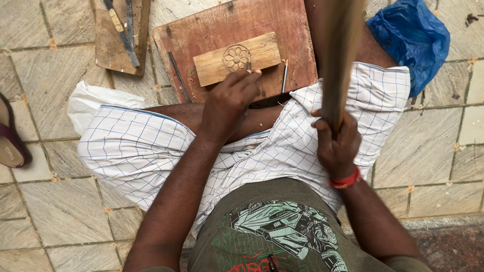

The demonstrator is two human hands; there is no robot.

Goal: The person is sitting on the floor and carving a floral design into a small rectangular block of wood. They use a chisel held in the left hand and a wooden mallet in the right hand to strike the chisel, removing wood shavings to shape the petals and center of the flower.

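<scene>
I sit cross-legged on a stone floor in a white checked cloth. My left hand (229,103) grips a thin chisel (248,65) whose tip rests at the lower right edge of a flower carved in a small wood block (262,53). That block lies on a larger brown wooden board (201,30). Raised above my right knee, my right hand (337,146) clasps a long wooden mallet stick (339,55), blurred and upright. A red band circles the right wrist.
A pencil (285,75) and a thin metal rod (179,75) lie on the board. Another plank with tools (121,35) sits at the upper left. A blue plastic bag (411,38) is at the upper right, a sandal (10,138) at the left edge, a white bag (91,100) beside my knee.
</scene>
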